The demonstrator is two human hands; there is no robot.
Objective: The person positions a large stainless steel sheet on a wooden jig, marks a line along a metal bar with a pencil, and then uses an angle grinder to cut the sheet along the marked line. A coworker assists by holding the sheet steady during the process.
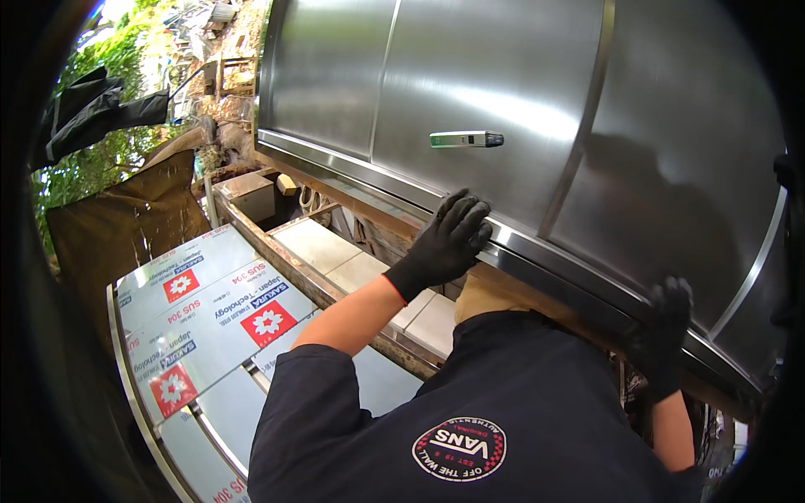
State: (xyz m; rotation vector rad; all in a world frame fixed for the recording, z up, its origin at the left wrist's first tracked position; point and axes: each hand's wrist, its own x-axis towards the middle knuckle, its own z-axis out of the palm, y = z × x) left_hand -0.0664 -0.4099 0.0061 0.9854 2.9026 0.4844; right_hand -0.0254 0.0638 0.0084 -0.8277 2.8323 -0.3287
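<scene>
A large brushed stainless steel panel with a raised shiny rim stands before me, crossed by several seams. My left hand, in a black glove, has its fingers bent over that rim. Farther right, my right hand, gloved the same way, lies at the rim with its fingers pointing up over it. It is dark and blurred, so its grip is unclear. On the steel surface lies a slim white and green device with a dark tip, beyond my left hand and apart from it.
Film-covered steel sheet with red squares lies in a frame at the left. Pale tiles line a trough beside a rusty rail. Brown cloth hangs at the left, below a dark garment. A cardboard-coloured box sits near the rail.
</scene>
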